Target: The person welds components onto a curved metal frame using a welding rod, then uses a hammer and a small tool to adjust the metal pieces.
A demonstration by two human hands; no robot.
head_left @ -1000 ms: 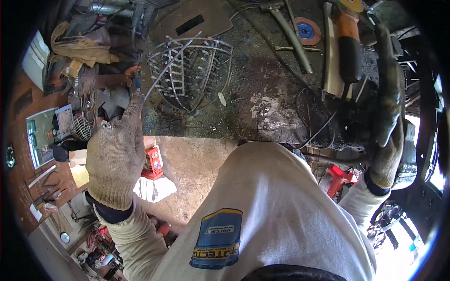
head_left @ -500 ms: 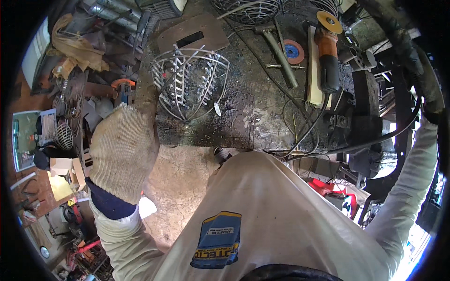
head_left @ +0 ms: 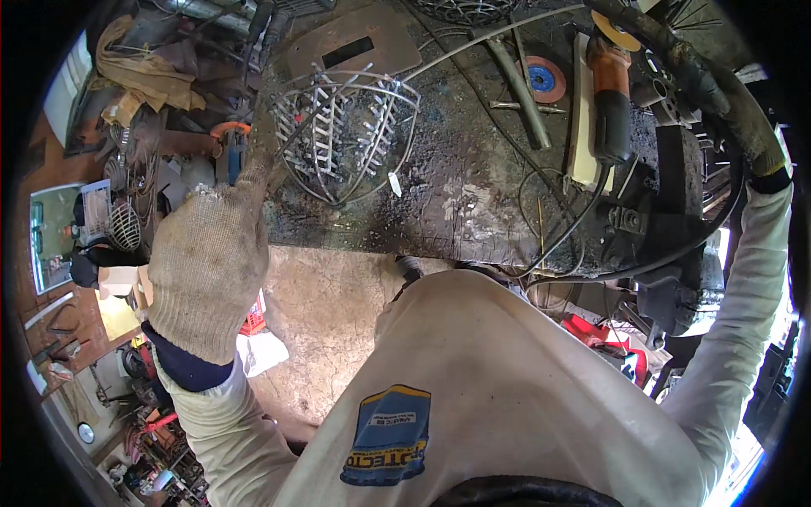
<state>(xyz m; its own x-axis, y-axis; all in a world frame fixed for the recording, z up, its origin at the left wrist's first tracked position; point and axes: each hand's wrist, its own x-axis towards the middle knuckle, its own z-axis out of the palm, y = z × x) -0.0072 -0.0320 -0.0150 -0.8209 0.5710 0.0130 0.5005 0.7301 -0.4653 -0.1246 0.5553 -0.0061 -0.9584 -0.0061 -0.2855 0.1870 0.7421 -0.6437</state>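
A cage of bent metal rods (head_left: 325, 131), with rows of short stubs welded along its ribs, lies on the dark workbench (head_left: 456, 215). My left hand (head_left: 211, 258), in a knitted beige glove, is beside its left rim. One finger stretches up to that rim; whether it grips a wire is hidden. My right hand (head_left: 731, 106), in a dark glove at the upper right, is closed round a dark electrode holder (head_left: 646, 29). A thin grey rod (head_left: 498, 35) runs from the holder leftward, its end at the cage's upper right rim.
An angle grinder (head_left: 610, 106) lies on a pale board, beside a hammer (head_left: 519, 93) and a pink disc (head_left: 542, 80). A slotted metal plate (head_left: 355, 42) lies behind the cage. Black cables (head_left: 642, 272) cross the bench's right side and front edge.
My right hand has come inward and down from the right with the rod, whose end has moved from behind the cage to its rim. My left hand has shifted slightly left and down.
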